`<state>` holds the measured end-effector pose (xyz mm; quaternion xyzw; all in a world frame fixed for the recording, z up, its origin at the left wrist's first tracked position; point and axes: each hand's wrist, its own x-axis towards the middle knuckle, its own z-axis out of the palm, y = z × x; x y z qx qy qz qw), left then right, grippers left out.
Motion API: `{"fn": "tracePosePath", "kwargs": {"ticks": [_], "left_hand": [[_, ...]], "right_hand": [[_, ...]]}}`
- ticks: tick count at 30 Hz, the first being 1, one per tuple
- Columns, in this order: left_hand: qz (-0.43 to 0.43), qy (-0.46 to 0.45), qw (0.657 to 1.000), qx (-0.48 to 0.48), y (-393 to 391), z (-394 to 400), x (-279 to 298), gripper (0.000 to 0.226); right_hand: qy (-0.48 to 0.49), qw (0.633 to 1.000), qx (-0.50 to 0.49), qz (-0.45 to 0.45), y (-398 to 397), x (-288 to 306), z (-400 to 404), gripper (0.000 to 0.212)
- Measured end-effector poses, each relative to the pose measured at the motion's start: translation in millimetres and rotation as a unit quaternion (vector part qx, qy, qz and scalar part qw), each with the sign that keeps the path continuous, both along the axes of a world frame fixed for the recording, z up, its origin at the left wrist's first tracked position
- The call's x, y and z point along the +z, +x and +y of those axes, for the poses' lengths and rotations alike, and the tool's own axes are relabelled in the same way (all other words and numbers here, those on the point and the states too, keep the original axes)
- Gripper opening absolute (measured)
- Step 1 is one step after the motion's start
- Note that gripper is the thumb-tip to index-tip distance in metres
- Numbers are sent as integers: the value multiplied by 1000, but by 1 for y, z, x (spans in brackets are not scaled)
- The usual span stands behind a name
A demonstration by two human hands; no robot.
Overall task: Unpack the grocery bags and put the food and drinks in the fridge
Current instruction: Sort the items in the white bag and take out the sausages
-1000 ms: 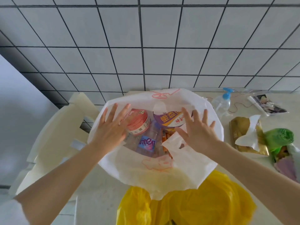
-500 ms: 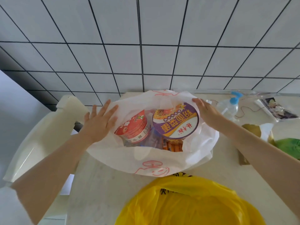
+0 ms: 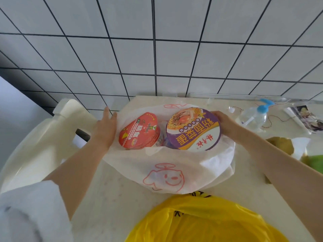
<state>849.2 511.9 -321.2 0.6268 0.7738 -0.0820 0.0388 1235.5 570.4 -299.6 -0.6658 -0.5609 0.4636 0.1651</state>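
Observation:
A white grocery bag [image 3: 174,172] with a red cartoon print lies open on the pale counter. Inside it a red noodle bowl [image 3: 139,131] leans at the left and a larger purple noodle bowl [image 3: 194,131] tilts at the right. My left hand [image 3: 104,130] rests flat on the bag's left rim, fingers together, pressing the plastic down. My right hand [image 3: 225,123] grips the purple bowl's right edge. Whatever lies under the bowls is hidden. A yellow bag [image 3: 206,220] sits at the near edge, closest to me.
A white plastic chair [image 3: 43,145] stands left of the counter [image 3: 111,198]. A clear bottle with a blue pump [image 3: 253,116], a thin cord and a printed packet [image 3: 307,119] lie at the back right. A gold tissue pack and something green [image 3: 314,163] sit at the right edge. Tiled wall behind.
The bag's sides have been pushed down, so both bowls now stand exposed. My right hand has gone from above the bag to the purple bowl's edge; my left slid to the left rim.

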Motion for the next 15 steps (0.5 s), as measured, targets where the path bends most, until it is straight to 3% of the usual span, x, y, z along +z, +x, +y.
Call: {"fn": "tracePosePath", "kwargs": {"ticks": [3, 6, 9, 12, 15], "left_hand": [[-6, -54, 998, 32, -9, -11, -15, 37], [3, -48, 997, 55, -11, -27, -20, 35], [-68, 91, 993, 16, 1, -37, -8, 48], [-169, 226, 956, -77, 32, -50, 11, 46], [-244, 270, 919, -151, 65, -73, 23, 42]], "right_hand": [[49, 989, 70, -122, 14, -11, -16, 46], [80, 988, 56, -122, 28, -19, -31, 49], [145, 974, 54, -164, 31, -12, -47, 47], [218, 956, 78, -178, 23, 7, -72, 53], [290, 934, 98, -187, 17, 21, -95, 45]]}}
